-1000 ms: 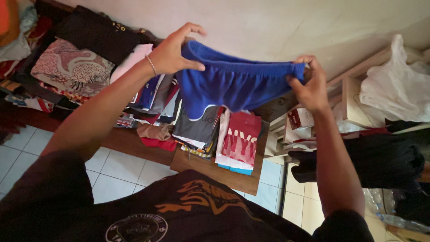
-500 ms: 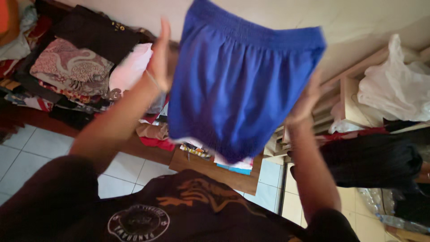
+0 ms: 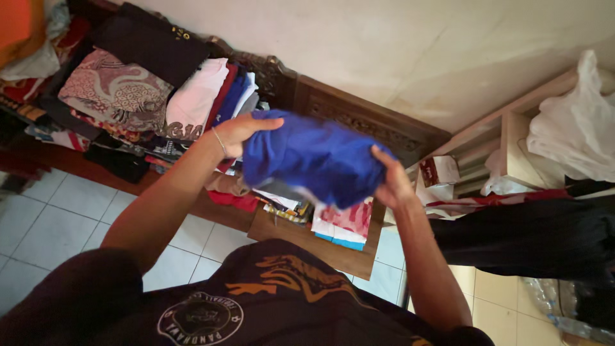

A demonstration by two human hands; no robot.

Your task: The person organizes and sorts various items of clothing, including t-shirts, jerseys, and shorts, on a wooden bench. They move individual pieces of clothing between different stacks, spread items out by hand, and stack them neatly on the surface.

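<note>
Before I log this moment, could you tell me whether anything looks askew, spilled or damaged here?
Nothing looks spilled or damaged. The blue shorts are bunched between the left hand and right hand, above the folded stacks on the wooden bench. The only untidy spot is the loose clothes heap at the left.

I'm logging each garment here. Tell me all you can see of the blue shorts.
The blue shorts are plain royal-blue soft fabric, now bunched and partly folded, held in the air above stacked folded clothes. The left hand grips the left end, the right hand the right end.
</note>
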